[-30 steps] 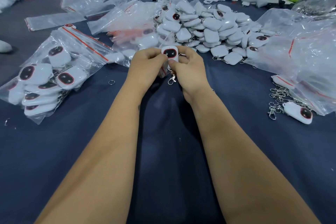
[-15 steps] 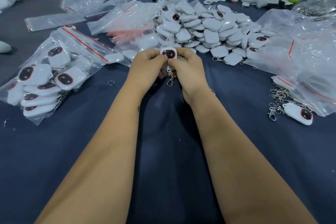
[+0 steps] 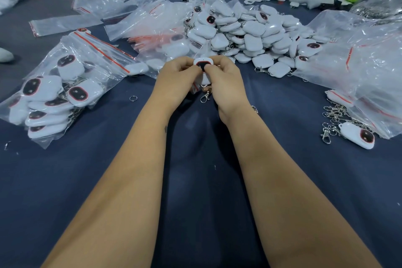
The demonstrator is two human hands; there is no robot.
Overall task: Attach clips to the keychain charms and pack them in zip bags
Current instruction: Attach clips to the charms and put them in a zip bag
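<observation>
A white keychain charm (image 3: pixel 203 65) with a dark red-rimmed face is held upright between both hands over the middle of the dark blue table. My left hand (image 3: pixel 177 81) pinches its left side and my right hand (image 3: pixel 226 82) pinches its right side. A metal clip (image 3: pixel 205 95) dangles below the charm between the wrists. A thin clear bag with a red strip seems to wrap the charm's lower part, mostly hidden by my fingers. Behind the hands lies a large pile of loose white charms (image 3: pixel 250 32).
A filled zip bag of charms (image 3: pixel 56 91) lies at the left, with a loose split ring (image 3: pixel 133 98) beside it. Empty zip bags (image 3: pixel 152 22) lie behind. At the right are big clear bags (image 3: pixel 359 61), spare clips (image 3: pixel 332 119) and one loose charm (image 3: pixel 359 135).
The charm has sunk a little lower between my fingers and my thumbs have closed over its face. The dangling clip swung slightly. Both arms stay in place.
</observation>
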